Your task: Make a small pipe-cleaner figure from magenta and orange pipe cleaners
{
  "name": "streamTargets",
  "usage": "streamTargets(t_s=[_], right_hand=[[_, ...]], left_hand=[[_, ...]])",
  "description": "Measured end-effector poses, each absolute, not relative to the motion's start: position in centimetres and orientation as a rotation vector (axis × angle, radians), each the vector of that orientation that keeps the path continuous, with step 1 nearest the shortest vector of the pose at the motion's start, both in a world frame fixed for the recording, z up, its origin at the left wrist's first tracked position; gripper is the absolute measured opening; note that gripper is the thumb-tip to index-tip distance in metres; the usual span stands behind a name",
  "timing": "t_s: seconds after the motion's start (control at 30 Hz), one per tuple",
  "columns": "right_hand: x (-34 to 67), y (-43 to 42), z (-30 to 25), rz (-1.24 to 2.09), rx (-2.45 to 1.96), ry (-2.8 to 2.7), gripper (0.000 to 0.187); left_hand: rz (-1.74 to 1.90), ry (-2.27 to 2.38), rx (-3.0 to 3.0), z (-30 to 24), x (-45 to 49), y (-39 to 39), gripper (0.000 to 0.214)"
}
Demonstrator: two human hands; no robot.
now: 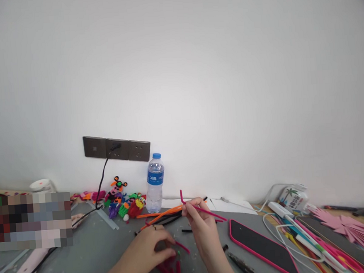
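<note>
My right hand [200, 224] is raised a little above the grey table [93, 259] and pinches a magenta pipe cleaner [202, 210], whose bent end sticks up past my fingers. Lower and to the left, my left hand [151, 249] rests on the table with its fingers curled down onto a bundle of dark red pipe cleaners [172, 270]. Just behind both hands lie loose orange and black pipe cleaners [162, 216].
A water bottle [155, 182] and small pipe-cleaner figures [126, 200] stand by the wall under a row of sockets [116, 148]. A phone in a pink case [263, 247], scissors [247, 268], cables, a charger and pink paper shapes [347, 224] lie at the right.
</note>
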State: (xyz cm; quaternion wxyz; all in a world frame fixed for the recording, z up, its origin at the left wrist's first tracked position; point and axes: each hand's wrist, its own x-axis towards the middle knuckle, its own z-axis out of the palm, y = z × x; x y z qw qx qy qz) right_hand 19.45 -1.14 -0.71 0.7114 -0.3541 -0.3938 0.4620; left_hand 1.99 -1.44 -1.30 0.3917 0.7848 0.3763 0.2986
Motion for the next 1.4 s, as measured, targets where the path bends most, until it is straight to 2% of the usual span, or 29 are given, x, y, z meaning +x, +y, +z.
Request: streamTargets(t_s=[0.17,0.33,0.87,1.1,1.4], right_hand=[[18.4,-1.6,-0.6,1.0,-0.815,-1.058,0.02],[18.0,-1.8,-0.3,0.955,-0.796,-1.246,0.017],[18.3,-2.2,-0.1,1.007,-0.889,-1.369,0.014],[18.2,-1.9,-0.1,1.158,-0.795,-1.179,0.023],[18.6,-1.8,-0.1,1.183,-0.822,-1.159,0.017]], left_hand=[[1.164,0.993,1.507,-0.6,2.8,-1.2,0.026],[1.263,0.958,1.215,0.1,3.2,-1.5,0.037],[1.099,0.875,1.027,-0.3,3.3,-1.4,0.038],[1.078,0.858,1.1,-0.6,3.3,-1.2,0.041],[0.875,0.812,1.353,-0.2,3.2,-1.9,0.042]])
